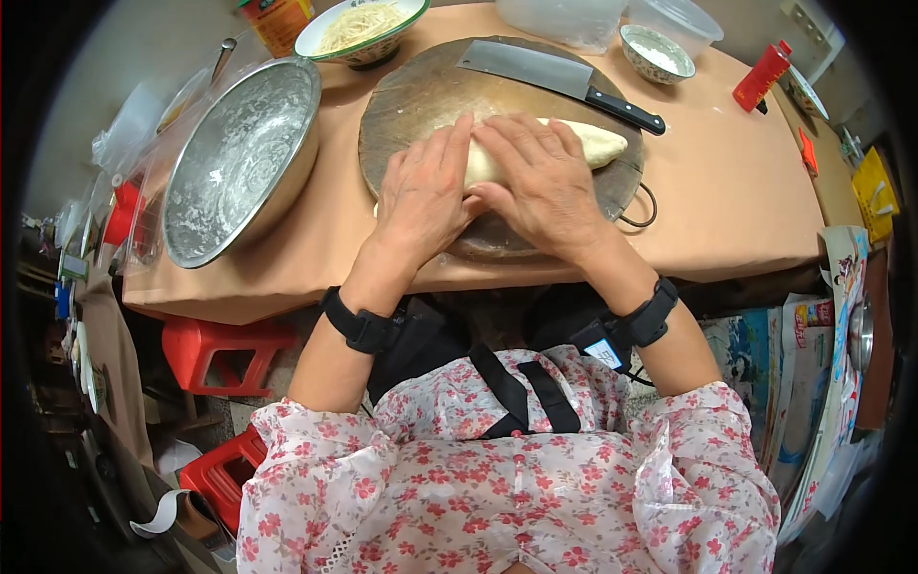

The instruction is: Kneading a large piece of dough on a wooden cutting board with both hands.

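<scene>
A long pale dough log (600, 144) lies across the round wooden board (402, 96), partly hidden under both hands. My left hand (425, 187) rests over its left part, open, fingers stretched forward. My right hand (535, 182) lies over its middle, open with fingers stretched over the top, thumb reaching toward the left hand. A cleaver (526, 67) with a black handle lies on the board's far part, just beyond the dough.
A flour-dusted steel bowl (239, 163) is left of the board on the peach-covered table (755, 220). Behind are a noodle dish (359, 29), a small white-powder bowl (657, 57), plastic containers (669, 19) and a red bottle (760, 77). Red stools (215, 354) stand lower left.
</scene>
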Demonstrator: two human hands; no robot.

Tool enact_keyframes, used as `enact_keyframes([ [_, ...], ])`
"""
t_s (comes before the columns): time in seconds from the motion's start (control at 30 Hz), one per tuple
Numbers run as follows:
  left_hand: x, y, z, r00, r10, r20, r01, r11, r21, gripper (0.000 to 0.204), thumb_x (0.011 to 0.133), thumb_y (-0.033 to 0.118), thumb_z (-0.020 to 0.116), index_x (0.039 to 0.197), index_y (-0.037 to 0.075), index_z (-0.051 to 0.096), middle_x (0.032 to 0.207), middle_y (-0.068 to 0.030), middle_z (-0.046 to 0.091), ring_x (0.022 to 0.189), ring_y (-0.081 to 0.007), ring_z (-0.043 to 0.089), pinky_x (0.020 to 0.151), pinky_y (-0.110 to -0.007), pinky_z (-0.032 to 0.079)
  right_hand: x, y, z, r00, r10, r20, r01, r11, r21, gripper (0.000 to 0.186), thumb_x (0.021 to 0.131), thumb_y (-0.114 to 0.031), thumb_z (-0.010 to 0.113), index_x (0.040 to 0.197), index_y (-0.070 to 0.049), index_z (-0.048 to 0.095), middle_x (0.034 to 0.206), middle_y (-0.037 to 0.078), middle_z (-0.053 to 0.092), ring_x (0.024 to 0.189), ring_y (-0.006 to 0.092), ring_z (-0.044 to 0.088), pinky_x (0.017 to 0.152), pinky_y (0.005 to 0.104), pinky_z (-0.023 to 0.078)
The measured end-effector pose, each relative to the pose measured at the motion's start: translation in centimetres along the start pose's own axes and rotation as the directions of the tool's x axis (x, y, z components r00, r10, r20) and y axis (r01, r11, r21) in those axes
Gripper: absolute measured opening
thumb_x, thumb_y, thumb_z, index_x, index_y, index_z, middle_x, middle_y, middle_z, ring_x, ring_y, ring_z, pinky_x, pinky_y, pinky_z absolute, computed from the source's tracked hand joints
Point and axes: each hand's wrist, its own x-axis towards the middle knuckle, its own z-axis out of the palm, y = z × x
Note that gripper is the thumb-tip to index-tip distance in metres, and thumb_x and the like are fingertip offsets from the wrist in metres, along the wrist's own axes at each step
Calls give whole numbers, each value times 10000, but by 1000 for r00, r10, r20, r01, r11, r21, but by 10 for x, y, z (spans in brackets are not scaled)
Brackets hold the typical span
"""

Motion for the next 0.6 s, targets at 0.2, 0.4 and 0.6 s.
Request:
enact_keyframes([
  [0.2,-21,-17,-9,999,-29,26,29,1000,-3,843,809,433,741,1466,65,363,1269,-175,568,1141,-356,549,968,-444,422,-43,81,-19,875,423,235,-449,891,65,576,960,-520,492,1362,-110,527,1361,100,563,1304,287,471,1070,499,301],
  [0.4,-31,-13,-6,997,-72,39,69,995,75,912,802,488,731,1493,60,317,1356,-187,508,1249,-364,484,1062,-508,334,-54,79,-20,899,376,223,-362,927,-104,602,977,-528,473,1404,-103,486,1452,131,488,1423,318,338,1128,551,222],
  [0.6,-12,17,16,996,59,-72,-50,991,125,916,749,448,747,1459,22,355,1412,-208,452,1317,-358,429,1068,-589,300,-13,4,1,989,128,68,-133,989,73,734,882,-572,578,1377,-37,489,1384,180,513,1336,328,429,1108,548,241],
])
